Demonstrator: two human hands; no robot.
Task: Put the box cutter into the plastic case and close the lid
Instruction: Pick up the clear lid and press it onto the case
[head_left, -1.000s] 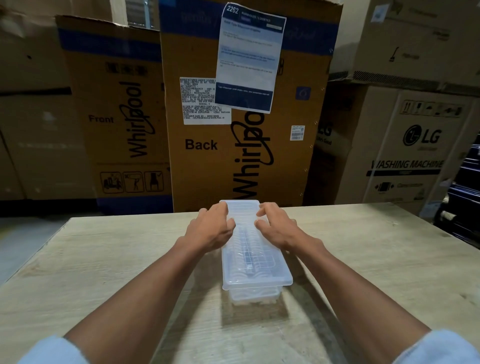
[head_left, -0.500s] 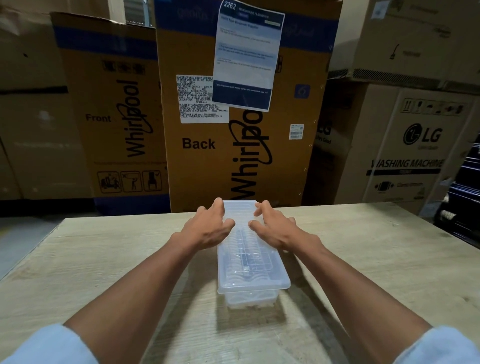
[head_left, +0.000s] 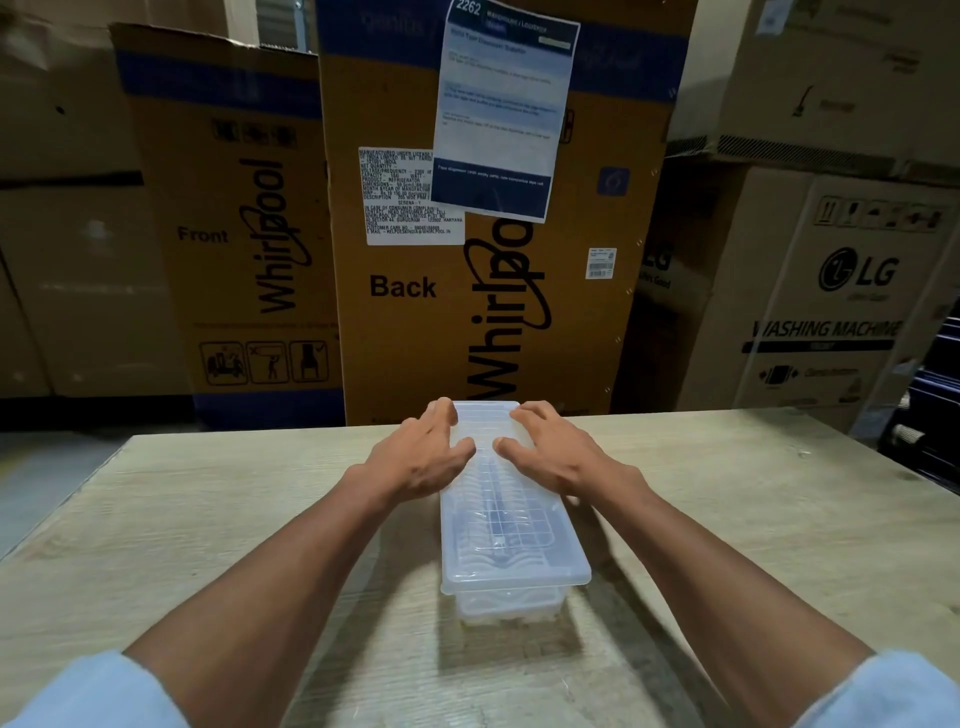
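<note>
Box cutter (head_left: 497, 512), a dark slim shape, lies lengthwise inside the clear plastic case (head_left: 511, 582) and shows faintly through the ribbed lid (head_left: 519, 551), which sits flat on top of the case. The case stands lengthwise near the middle of a pale wooden bench (head_left: 208, 519), its far end close to the bench's back edge. The left hand (head_left: 418, 457) rests on the lid's far left side, fingers spread and thumb pointing inward, gripping nothing. The right hand (head_left: 553, 452) mirrors it on the far right side, fingers likewise spread on the lid. The two thumbs are near each other but apart. Behind the bench stand tall cardboard appliance boxes (head_left: 467, 312), one carrying a printed paper notice (head_left: 501, 109).
</note>
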